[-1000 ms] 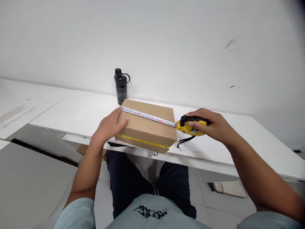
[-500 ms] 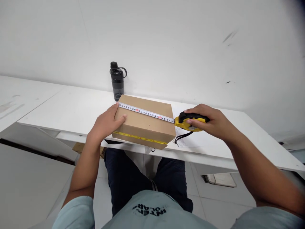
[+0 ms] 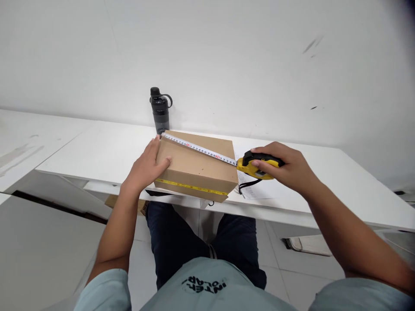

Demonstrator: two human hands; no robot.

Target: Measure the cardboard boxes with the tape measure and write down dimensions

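Observation:
A brown cardboard box (image 3: pixel 197 170) with a yellow strip along its front lies at the near edge of a white table (image 3: pixel 106 151). My left hand (image 3: pixel 145 168) rests on the box's left end and pins the tip of a white measuring tape (image 3: pixel 197 148) at the far left corner. The tape runs slantwise over the box top to a yellow and black tape measure case (image 3: pixel 256 166). My right hand (image 3: pixel 285 168) is closed round that case just right of the box. A black cord (image 3: pixel 248 185) hangs from the case.
A dark water bottle (image 3: pixel 160 110) stands behind the box near the white wall. A sheet of paper (image 3: pixel 256 190) lies under the case. Another white table (image 3: pixel 22 138) is at the left. My legs are below the table edge.
The tape's left tip has slid from the middle of the box's left edge to the far left corner, so the tape now crosses the top at a slant. The case stayed put.

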